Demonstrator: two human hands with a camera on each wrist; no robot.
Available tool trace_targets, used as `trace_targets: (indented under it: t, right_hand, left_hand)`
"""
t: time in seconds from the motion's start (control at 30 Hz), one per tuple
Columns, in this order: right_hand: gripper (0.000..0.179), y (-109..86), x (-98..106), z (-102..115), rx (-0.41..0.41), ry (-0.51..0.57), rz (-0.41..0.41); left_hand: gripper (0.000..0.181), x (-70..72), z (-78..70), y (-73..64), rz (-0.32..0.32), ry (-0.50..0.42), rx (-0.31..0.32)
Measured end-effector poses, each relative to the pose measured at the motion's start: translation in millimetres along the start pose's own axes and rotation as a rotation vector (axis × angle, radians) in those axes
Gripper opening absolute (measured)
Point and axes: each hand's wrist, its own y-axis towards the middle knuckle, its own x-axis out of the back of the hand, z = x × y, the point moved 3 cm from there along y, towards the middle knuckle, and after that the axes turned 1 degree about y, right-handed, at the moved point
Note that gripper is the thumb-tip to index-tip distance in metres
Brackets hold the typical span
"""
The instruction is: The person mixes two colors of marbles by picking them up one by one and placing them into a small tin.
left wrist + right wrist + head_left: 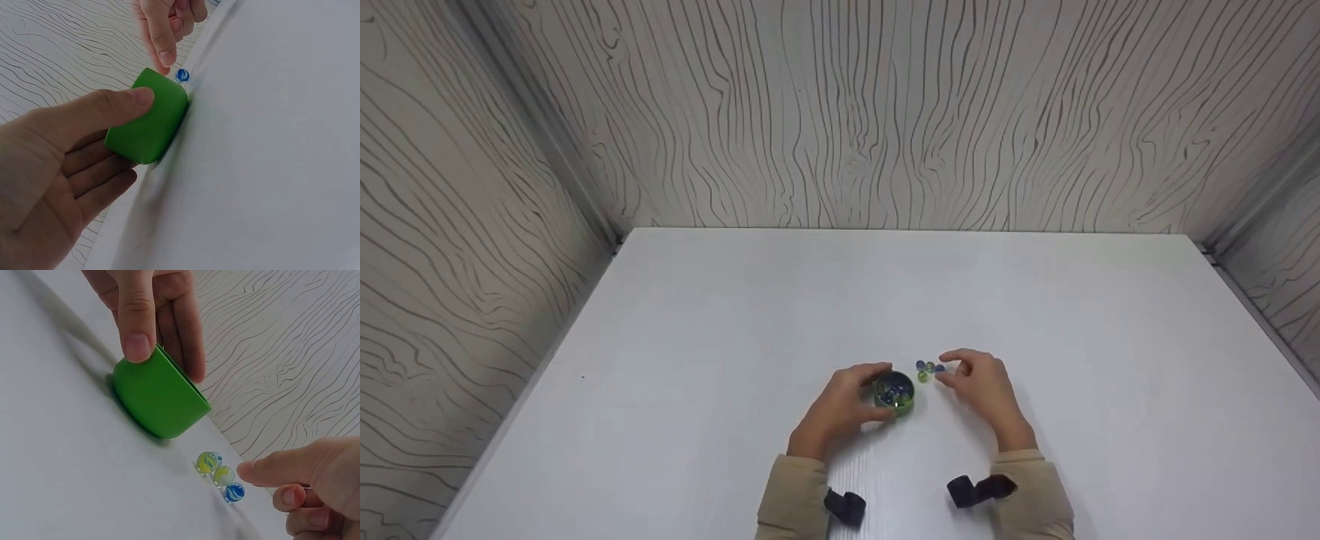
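Note:
A small green bowl [895,393] stands on the table with several blue and yellow-green glass marbles inside. My left hand [840,405] grips it from the left, thumb on the near wall and fingers around the far side. To the right of the bowl lies a tight cluster of loose marbles, among them a blue swirled marble [234,492] and a yellow-green marble [206,462]. Over the right side of this cluster is my right hand [982,382], thumb and forefinger spread apart with nothing between them. One fingertip is right beside the marbles in the right wrist view.
The white table [697,315] runs back to a wood-grain patterned wall [840,112], with similar panels on both sides. Dark camera mounts [847,508] sit at the cuffs of the beige sleeves [793,495].

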Motion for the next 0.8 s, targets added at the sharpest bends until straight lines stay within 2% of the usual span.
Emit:
trace_targets:
  t: [0.2,0.47,0.8]
  right_hand:
    - [0.028,0.0,-0.2,-1.0,0.023,0.0,-0.016]
    - [0.029,1.0,-0.9,-3.0,0.013,-0.011,-0.02]
    - [0.029,2.9,-3.6,-5.6,0.002,-0.019,-0.027]
  left_hand:
    - [0.063,0.0,-0.3,0.7,-0.001,-0.007,-0.024]
    - [0.063,-0.9,-0.1,1.5,0.002,-0.011,0.007]
    - [0.063,-0.5,1.3,1.5,-0.001,-0.019,-0.013]
